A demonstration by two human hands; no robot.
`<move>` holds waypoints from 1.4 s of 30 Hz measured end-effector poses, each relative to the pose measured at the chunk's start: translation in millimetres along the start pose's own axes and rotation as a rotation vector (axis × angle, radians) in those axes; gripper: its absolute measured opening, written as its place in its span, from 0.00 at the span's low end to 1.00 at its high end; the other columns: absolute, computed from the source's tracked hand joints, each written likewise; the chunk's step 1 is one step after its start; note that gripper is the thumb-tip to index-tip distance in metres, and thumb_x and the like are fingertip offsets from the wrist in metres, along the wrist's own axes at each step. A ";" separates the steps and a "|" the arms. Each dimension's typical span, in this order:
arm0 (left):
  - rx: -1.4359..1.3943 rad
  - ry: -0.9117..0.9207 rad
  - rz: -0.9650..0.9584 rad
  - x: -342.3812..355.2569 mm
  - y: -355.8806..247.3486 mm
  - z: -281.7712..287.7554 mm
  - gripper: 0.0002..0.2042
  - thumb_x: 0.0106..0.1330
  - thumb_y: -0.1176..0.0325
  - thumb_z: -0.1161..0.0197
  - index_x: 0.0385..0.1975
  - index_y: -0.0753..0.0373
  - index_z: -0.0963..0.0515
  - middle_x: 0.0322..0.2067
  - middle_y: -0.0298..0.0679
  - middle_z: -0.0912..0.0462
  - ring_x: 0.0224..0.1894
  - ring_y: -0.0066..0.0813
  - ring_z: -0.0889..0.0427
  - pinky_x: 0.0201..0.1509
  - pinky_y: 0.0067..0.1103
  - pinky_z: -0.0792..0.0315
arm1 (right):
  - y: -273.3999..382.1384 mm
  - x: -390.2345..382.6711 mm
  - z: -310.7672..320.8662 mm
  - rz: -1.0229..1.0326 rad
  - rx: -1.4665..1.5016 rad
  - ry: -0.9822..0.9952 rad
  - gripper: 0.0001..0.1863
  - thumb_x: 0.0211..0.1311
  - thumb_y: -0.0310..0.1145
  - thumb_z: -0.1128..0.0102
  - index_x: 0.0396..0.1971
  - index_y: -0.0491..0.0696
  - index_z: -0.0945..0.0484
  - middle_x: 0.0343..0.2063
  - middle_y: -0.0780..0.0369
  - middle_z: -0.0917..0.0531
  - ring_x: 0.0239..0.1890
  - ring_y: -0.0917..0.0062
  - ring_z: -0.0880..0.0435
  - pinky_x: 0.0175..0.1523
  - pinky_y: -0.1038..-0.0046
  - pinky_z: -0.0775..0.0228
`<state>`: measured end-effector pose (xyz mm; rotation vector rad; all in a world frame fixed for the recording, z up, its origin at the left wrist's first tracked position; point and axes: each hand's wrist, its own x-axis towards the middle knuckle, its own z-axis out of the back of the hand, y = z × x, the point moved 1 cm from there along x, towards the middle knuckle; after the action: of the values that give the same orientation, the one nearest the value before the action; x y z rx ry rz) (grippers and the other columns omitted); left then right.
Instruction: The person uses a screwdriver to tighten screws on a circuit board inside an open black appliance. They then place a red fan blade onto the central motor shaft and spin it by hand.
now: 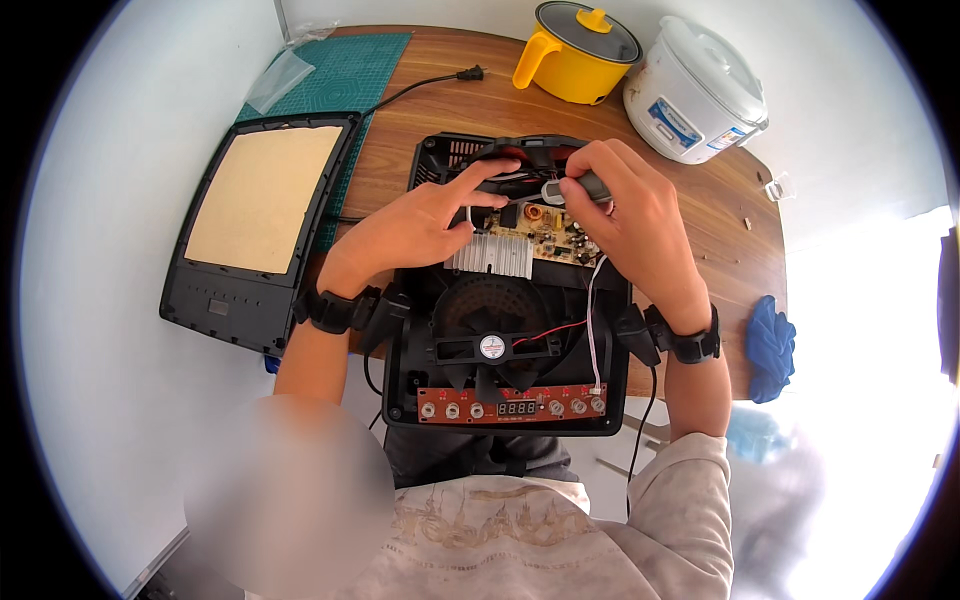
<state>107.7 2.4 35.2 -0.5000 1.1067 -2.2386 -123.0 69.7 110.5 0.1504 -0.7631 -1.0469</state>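
An opened induction cooker base (400, 372) lies in front of me with its insides showing. My right hand (640, 215) grips a grey-handled screwdriver (594, 186), its shaft pointing left toward the back of the base. My left hand (418, 226) reaches in from the left, fingers stretched apart near the shaft and a dark round part (540, 148); whether they touch either is unclear. Below the hands are a silver heat sink (490, 256) and a circuit board (560, 235). Nearer me sit a black fan (490, 347) and a reddish control board (515, 407). The screwdriver's tip is hidden.
The cooker's top cover (265, 200) lies at the left, partly over a green cutting mat (345, 75). A black plug (470, 73) rests behind. A yellow pot (585, 60) and a white rice cooker (695, 90) stand at the back. A blue cloth (770, 348) hangs at the right edge.
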 end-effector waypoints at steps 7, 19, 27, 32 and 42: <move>0.003 0.008 0.014 -0.2 -2.2 0.8 0.39 0.60 0.79 0.43 0.74 0.47 0.46 0.57 0.43 0.16 0.25 0.38 0.18 0.34 0.28 0.27 | -0.2 0.1 -0.6 0.009 -0.022 0.005 0.07 0.63 0.26 0.35 0.37 0.45 0.25 0.33 0.59 0.21 0.28 0.62 0.19 0.32 0.65 0.27; -0.011 0.011 0.004 -0.6 -0.4 0.7 0.39 0.60 0.78 0.44 0.74 0.47 0.46 0.58 0.45 0.17 0.25 0.39 0.18 0.35 0.29 0.26 | 1.4 1.3 -1.9 0.030 -0.025 0.011 0.08 0.62 0.26 0.35 0.37 0.46 0.26 0.31 0.58 0.23 0.29 0.62 0.19 0.34 0.64 0.27; -0.018 0.076 0.118 -0.8 -11.8 4.2 0.39 0.63 0.78 0.44 0.76 0.52 0.48 0.60 0.36 0.18 0.60 0.49 0.20 0.65 0.35 0.26 | 0.7 1.8 -2.1 0.044 -0.044 0.015 0.08 0.62 0.27 0.35 0.37 0.46 0.26 0.31 0.58 0.22 0.32 0.59 0.19 0.35 0.62 0.27; -0.016 0.080 0.124 -1.2 -11.9 4.5 0.39 0.64 0.78 0.43 0.76 0.51 0.49 0.61 0.36 0.18 0.59 0.49 0.20 0.65 0.35 0.26 | 0.7 1.9 -3.1 0.052 -0.038 0.011 0.08 0.62 0.27 0.35 0.37 0.46 0.26 0.32 0.58 0.22 0.33 0.59 0.19 0.36 0.62 0.27; -0.012 0.031 0.030 -1.6 -3.0 0.2 0.39 0.61 0.77 0.43 0.74 0.46 0.47 0.59 0.47 0.18 0.28 0.42 0.16 0.39 0.30 0.25 | 0.7 1.4 -3.7 0.041 -0.024 0.031 0.08 0.63 0.28 0.35 0.37 0.46 0.26 0.32 0.58 0.22 0.33 0.58 0.20 0.36 0.61 0.27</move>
<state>108.0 4.7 37.6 -0.4521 1.1374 -2.2222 -119.8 68.1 108.8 0.1296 -0.7222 -1.0128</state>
